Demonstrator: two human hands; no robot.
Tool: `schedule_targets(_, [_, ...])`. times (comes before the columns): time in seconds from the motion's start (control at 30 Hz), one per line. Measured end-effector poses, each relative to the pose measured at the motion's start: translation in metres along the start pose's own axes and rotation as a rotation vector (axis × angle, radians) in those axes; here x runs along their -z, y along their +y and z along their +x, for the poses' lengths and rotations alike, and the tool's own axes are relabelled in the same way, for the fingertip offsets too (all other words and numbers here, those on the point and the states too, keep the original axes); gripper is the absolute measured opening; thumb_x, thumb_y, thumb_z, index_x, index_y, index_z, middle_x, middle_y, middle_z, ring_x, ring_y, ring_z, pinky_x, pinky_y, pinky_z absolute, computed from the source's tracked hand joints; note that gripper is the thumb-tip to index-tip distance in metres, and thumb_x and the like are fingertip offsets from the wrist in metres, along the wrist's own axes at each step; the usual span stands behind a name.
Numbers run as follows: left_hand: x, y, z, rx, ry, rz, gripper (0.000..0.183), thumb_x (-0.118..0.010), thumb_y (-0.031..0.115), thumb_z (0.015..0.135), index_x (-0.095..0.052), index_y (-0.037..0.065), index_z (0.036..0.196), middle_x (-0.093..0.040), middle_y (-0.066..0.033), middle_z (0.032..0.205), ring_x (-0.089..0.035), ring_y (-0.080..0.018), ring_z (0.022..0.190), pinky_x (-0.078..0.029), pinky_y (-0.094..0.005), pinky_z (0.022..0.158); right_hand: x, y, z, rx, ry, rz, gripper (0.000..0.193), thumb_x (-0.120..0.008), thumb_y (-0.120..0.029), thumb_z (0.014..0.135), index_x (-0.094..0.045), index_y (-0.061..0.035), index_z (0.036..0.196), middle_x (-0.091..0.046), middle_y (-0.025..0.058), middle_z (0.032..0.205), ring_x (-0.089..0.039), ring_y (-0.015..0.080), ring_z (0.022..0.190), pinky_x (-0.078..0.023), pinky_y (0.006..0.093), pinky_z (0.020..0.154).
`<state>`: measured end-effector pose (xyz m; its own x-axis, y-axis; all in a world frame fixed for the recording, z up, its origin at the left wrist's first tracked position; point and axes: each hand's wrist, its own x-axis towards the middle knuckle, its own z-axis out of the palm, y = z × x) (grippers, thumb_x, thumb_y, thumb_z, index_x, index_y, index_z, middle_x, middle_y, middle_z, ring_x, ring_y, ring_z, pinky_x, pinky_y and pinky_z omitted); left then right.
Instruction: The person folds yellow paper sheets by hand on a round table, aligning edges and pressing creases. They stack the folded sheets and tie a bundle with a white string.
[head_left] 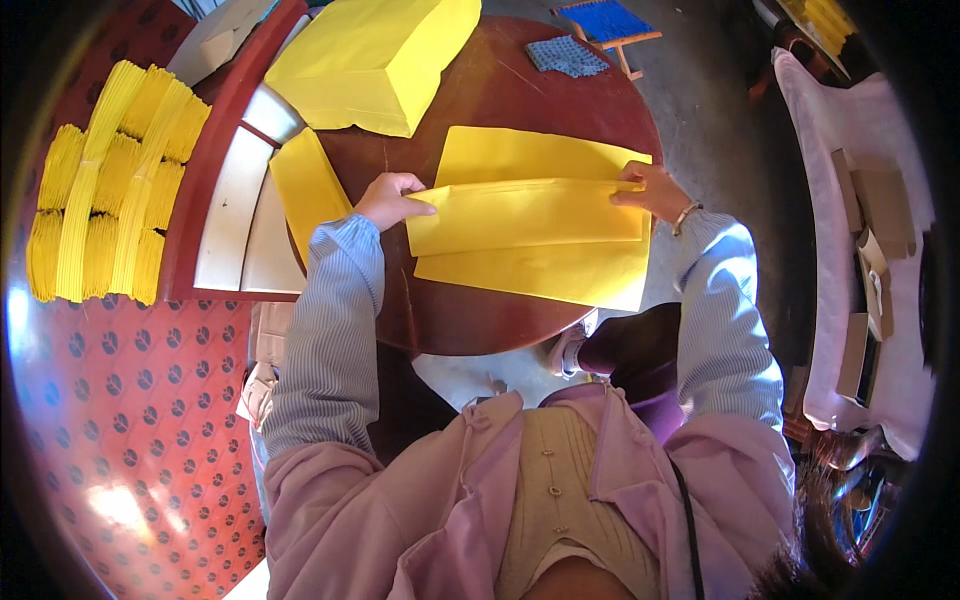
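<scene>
A folded yellow paper sheet (530, 222) stretches between my two hands, with a crease running lengthwise along its far side. My left hand (393, 200) pinches its left end between thumb and fingers. At the opposite end my right hand (655, 192) grips the far corner, thumb and fingertips closed on it. More flat yellow paper (545, 152) shows beyond and in front of the folded part; whether it is one sheet or two I cannot tell. All of this is over a round dark-red table (500, 75).
A thick yellow paper stack (370, 70) stands on the table's far left, beside a narrow yellow piece (305, 180). Blue patterned cloth (567, 57) lies at the far edge. Bundled yellow folded papers (110, 190) sit left, past a red-framed white panel (232, 210). A cloth-covered surface (815, 130) holds cardboard at right.
</scene>
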<state>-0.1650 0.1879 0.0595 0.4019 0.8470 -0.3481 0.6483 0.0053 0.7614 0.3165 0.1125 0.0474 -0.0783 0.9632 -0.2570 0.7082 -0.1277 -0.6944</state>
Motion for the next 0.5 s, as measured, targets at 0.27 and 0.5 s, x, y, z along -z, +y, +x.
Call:
schedule_targets(0.27, [-0.091, 0.053, -0.022, -0.423, 0.665, 0.628, 0.044, -0.083, 0.016, 0.079, -0.066, 0.01, 0.119, -0.062, -0.0143, 0.117, -0.056, -0.0367, 0.115, -0.048, -0.0481, 0.097, -0.026, -0.034, -0.046, 0.354, 0.567, -0.637, 0.042, -0.082, -0.024, 0.082, -0.07, -0.0132, 0.121, -0.069, 0.0091, 0.125, -0.061, 0.0277, 0.122, -0.047, 0.0457, 0.105])
schedule_targets(0.5, [-0.17, 0.078, -0.045, -0.536, 0.656, 0.484, 0.025, -0.075, 0.016, 0.087, -0.069, 0.009, 0.111, -0.061, -0.0113, 0.103, -0.058, -0.0317, 0.102, -0.047, -0.0463, 0.09, -0.128, -0.096, -0.053, 0.532, 0.447, -0.361, 0.032, -0.07, -0.019, 0.089, -0.071, -0.0151, 0.121, -0.068, 0.0033, 0.121, -0.061, 0.0277, 0.114, -0.048, 0.0448, 0.092])
